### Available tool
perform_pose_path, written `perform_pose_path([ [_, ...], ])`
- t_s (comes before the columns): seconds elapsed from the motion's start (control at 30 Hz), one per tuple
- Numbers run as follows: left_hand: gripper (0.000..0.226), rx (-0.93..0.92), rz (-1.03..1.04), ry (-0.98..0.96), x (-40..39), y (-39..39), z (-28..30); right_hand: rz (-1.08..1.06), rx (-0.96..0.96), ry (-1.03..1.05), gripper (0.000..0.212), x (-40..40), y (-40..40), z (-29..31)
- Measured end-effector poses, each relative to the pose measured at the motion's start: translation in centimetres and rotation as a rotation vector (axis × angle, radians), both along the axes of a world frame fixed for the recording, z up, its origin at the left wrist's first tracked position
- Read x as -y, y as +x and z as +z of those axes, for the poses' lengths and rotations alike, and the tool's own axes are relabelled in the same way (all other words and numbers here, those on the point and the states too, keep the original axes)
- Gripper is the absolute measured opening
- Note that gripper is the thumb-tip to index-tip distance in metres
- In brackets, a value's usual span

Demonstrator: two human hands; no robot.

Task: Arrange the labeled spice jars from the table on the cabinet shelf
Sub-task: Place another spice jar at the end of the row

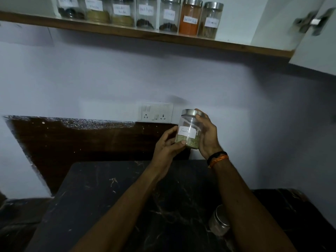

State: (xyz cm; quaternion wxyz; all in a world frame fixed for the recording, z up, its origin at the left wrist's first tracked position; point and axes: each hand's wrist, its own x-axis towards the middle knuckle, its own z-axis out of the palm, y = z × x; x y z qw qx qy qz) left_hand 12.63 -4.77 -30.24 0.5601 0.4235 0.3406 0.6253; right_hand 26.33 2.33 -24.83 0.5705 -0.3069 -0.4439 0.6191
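A labelled glass spice jar [189, 129] is being gripped upright above the dark table [127, 197] by both hands, the left hand [168, 145] curled at its base, the right hand [207, 133] wrapped round its side, below the jar-lined shelf [127, 31].

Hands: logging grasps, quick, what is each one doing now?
Left hand: holds the fennel jar low down.
Right hand: fingers grip the same jar's side and lid.

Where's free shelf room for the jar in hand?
Bare shelf lies right of the last jar, up to the cabinet door. Left of that, seven jars stand packed side by side. Both the left hand and right hand hold the fennel jar.
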Motion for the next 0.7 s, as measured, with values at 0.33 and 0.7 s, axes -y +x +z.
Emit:
perform_pose_path([
  [0.33,0.079,-0.232,0.131,0.141,-2.0,0.7,6.0,-0.047,0.134,0.123,0.067,0.0,0.5,6.3],
  [0.7,0.089,-0.378,0.115,0.378,-6.6,1.9,17.6,-0.092,0.141,0.344,0.047,-2.7,3.7,17.7],
])
